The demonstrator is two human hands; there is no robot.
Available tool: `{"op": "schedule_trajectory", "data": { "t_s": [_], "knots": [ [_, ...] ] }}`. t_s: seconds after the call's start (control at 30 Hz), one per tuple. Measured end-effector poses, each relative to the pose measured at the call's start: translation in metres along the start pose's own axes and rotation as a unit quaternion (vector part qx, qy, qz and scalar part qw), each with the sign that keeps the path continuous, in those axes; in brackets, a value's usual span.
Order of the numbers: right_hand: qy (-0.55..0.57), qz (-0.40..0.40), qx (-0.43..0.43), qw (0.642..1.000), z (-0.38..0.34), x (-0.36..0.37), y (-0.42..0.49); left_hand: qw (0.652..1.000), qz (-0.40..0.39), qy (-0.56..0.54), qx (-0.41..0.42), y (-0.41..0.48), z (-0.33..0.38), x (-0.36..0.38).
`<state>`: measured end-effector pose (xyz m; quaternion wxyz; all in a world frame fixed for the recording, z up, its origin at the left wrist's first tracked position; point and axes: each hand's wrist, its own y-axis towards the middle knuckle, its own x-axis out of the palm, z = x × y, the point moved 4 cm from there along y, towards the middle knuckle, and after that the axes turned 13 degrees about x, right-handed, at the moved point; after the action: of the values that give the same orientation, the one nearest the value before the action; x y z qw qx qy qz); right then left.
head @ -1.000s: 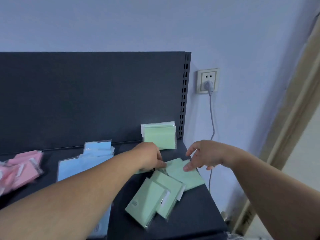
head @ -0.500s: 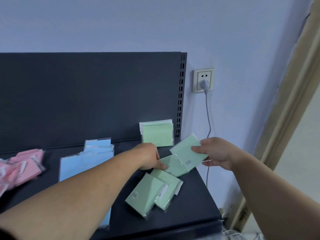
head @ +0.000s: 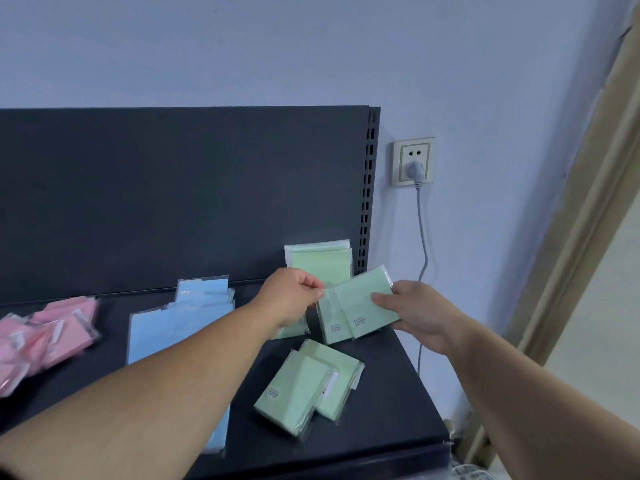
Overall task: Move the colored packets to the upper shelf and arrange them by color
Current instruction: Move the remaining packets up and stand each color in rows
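So from where we stand the sorting looks mostly done. The pink packets (head: 52, 334) sit in a messy heap way off to the left of our fingers (head: 311, 286), the blue packets (head: 180, 327) are stacked nearer on that same side, and a tidy bunch of upright green packets (head: 320, 263) leans against the back panel (head: 173, 195) just behind the fingers. We can't tell whether more packets are waiting on a lower shelf, since nothing below shows. What's left, as far as we can judge, is the green lot. A loose green pile (head: 308, 386) lies fanned out on the shelf (head: 398, 393) just below the hands, on our side of them, and one more green packet peeks out from under the left wrist. Right now we're holding two overlapping green packets (head: 360, 306) up off the shelf between both hands. The left hand (head: 287, 303) has its fingers curled in, pinching the left edge of the pair. The right hand (head: 412, 313) clamps the right side, thumb flat on top and the other fingers tucked underneath. Our guess is we're squaring these two up so they can join the upright greens behind them.
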<state>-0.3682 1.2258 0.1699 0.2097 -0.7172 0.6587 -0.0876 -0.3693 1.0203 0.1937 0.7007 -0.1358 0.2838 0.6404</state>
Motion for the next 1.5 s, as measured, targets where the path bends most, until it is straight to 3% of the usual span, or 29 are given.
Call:
{"op": "schedule_trajectory", "data": {
  "t_s": [0.17,0.27,0.53,0.7,0.87,1.03,1.27,1.4,1.5],
  "knots": [
    [0.023,0.042,-0.090,0.995,-0.007,0.014,0.000,0.993,0.079,-0.085,0.035,-0.006,0.004,-0.008],
    [0.026,0.067,-0.128,0.989,-0.007,0.020,0.001,0.991,0.089,-0.071,0.077,-0.008,0.006,-0.007],
    [-0.122,0.061,-0.120,0.983,0.006,0.024,0.015,0.992,-0.039,0.103,0.059,-0.014,-0.005,0.003],
    [-0.076,0.063,-0.083,0.992,0.006,0.013,0.020,0.976,-0.080,0.204,-0.010,-0.019,0.001,-0.012],
    [-0.053,0.073,-0.042,0.995,0.012,0.002,0.021,0.927,-0.251,0.279,-0.004,-0.026,0.005,-0.006],
    [-0.050,0.068,-0.024,0.996,0.018,0.003,0.015,0.903,-0.334,0.271,0.007,-0.026,0.008,-0.010],
    [-0.063,0.081,-0.035,0.994,0.023,0.004,0.012,0.896,-0.315,0.312,0.009,-0.026,0.006,-0.003],
    [-0.078,0.092,-0.041,0.992,0.023,0.006,0.007,0.921,-0.263,0.286,0.008,-0.023,0.001,-0.007],
    [-0.093,0.094,-0.041,0.990,0.022,0.009,0.002,0.956,-0.168,0.240,0.014,-0.020,-0.005,-0.012]
  ]
}}
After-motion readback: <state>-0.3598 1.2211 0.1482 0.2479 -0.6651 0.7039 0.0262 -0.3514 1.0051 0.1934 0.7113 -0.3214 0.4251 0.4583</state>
